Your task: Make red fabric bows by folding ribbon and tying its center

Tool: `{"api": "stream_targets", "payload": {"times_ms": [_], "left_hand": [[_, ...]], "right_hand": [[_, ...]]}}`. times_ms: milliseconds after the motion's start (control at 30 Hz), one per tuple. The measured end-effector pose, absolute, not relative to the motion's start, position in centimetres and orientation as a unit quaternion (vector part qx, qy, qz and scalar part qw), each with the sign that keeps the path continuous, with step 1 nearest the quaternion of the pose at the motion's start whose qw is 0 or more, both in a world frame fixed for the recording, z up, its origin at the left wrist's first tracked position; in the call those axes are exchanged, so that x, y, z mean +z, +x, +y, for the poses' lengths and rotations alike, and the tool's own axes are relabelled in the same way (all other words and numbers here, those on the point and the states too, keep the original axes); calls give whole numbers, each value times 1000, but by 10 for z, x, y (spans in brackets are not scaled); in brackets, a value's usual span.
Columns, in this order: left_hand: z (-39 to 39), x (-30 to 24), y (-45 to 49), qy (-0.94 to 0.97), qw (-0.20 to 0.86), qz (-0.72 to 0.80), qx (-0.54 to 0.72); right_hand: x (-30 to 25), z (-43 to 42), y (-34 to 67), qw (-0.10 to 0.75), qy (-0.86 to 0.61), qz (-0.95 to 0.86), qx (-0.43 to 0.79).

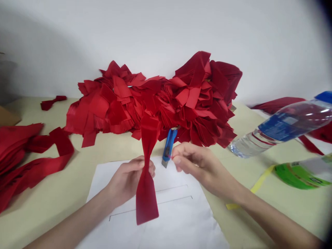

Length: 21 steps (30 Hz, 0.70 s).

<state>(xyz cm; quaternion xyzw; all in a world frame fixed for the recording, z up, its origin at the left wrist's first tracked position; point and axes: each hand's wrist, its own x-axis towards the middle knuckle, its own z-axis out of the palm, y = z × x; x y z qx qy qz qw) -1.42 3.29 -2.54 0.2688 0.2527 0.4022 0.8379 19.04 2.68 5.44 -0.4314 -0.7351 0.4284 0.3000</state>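
Note:
My left hand (131, 176) is closed around the narrow middle of a red velvet ribbon bow (147, 200), which stands upright with its two ends flaring out above and below. To the right, my right hand (194, 160) makes a pinch with thumb and forefinger on a thin red thread (170, 157); most of its length cannot be made out. Just beyond those fingertips lies a blue box cutter (169, 145), its blade end toward me. Under both hands is a white paper sheet (178, 221) with ruled black lines.
A big heap of red ribbon pieces (155, 100) fills the back against the wall. Loose red ribbon (57, 155) lies left, with a small bow (53, 102) behind. On the right are a water bottle (277, 124) on its side, a green-labelled item (301, 176) and a yellow strip (259, 185).

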Motion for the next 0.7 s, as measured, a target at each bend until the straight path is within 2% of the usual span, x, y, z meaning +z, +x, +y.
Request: {"api": "stream_targets", "payload": {"times_ms": [233, 400, 700], "left_hand": [[29, -21, -14, 287, 836, 270, 381], [26, -10, -8, 278, 808, 347, 385], [25, -13, -5, 282, 776, 359, 436]], "right_hand": [[51, 28, 162, 276, -388, -733, 485], [47, 27, 158, 261, -382, -703, 540], [28, 38, 161, 285, -455, -675, 506]]}}
